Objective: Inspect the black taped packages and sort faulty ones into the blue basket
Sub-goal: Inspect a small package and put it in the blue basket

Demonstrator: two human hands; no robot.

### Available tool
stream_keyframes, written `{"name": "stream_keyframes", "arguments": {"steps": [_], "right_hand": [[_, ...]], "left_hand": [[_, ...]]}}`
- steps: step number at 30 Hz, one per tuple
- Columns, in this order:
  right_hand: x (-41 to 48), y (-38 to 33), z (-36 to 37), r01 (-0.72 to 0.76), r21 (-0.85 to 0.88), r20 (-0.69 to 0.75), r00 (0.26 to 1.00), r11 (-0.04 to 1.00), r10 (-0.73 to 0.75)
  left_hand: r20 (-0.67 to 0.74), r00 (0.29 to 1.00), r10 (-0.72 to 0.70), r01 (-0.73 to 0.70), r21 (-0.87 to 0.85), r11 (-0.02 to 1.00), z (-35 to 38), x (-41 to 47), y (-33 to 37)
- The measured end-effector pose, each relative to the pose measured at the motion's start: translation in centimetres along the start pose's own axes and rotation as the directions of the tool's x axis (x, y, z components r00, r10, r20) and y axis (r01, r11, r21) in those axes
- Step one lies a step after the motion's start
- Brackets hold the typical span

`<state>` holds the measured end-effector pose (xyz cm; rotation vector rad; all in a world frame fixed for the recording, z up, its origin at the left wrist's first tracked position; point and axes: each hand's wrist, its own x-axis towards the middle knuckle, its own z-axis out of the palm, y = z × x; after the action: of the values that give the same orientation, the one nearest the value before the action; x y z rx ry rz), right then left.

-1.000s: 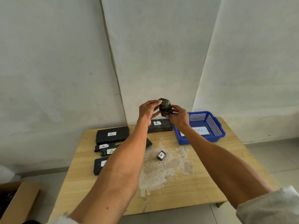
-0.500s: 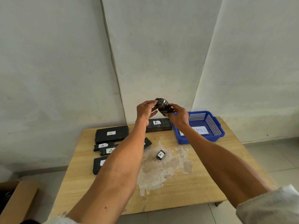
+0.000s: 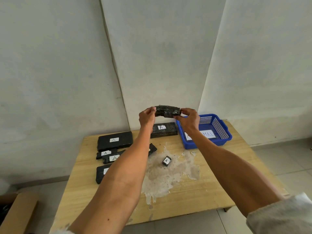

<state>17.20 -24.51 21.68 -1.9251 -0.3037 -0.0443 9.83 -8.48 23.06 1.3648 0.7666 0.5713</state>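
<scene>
- Head view: you hold a black taped package (image 3: 168,111) level and raised above the far side of the wooden table (image 3: 202,191). Your left hand (image 3: 146,116) pinches its left end with curled fingers and thumb, and your right hand (image 3: 187,118) pinches the right end the same way.
- The package is well above the tabletop, just left of and above the blue basket (image 3: 206,145). As far as shows, the basket holds only a white paper label (image 3: 206,133).
- The face turned to you shows no white "A" label. Its far side is hidden, so I cannot tell whether it is faulty.
- Risk: both grips sit at the very ends, on glossy tape. If one pinch slips as you turn it, the package would likely drop onto the block-shaped package (image 3: 164,130) below or onto the basket rim.
- Risk: your left forearm crosses above the thin packages (image 3: 108,156). Lowering it carelessly could push them.
- Risk: the small labelled package (image 3: 166,160) lies on the pale peeled patch (image 3: 165,176), apart from the rest, and is easy to skip.
</scene>
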Motion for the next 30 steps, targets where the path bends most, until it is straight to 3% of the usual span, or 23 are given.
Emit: {"name": "stream_keyframes", "arguments": {"steps": [10, 15, 19, 23, 30], "right_hand": [[-0.5, -1.2, -0.4, 0.040, 0.275, 0.112, 0.991, 0.961, -0.073], [-0.2, -2.2, -0.3, -0.074, 0.500, 0.145, 0.989, 0.863, 0.000], [0.4, -2.5, -0.2, -0.153, 0.526, 0.158, 0.984, 0.836, 0.081], [0.7, -2.3, -0.3, -0.221, 0.520, 0.198, 0.971, 0.825, 0.136], [0.8, -2.0, -0.2, -0.207, 0.512, 0.194, 0.973, 0.834, 0.123]], "left_hand": [[0.112, 0.994, 0.004, -0.003, -0.010, 1.000, 2.0, -1.1, -0.5], [0.185, 0.980, -0.072, 0.095, -0.114, 0.989, 2.2, -0.9, 0.0], [0.263, 0.950, -0.171, 0.237, -0.244, 0.941, 2.0, -0.9, 0.4], [0.271, 0.947, -0.174, 0.247, -0.264, 0.932, 1.8, -0.9, 0.2], [0.297, 0.941, -0.162, 0.248, -0.282, 0.927, 1.7, -0.7, 0.2]]}}
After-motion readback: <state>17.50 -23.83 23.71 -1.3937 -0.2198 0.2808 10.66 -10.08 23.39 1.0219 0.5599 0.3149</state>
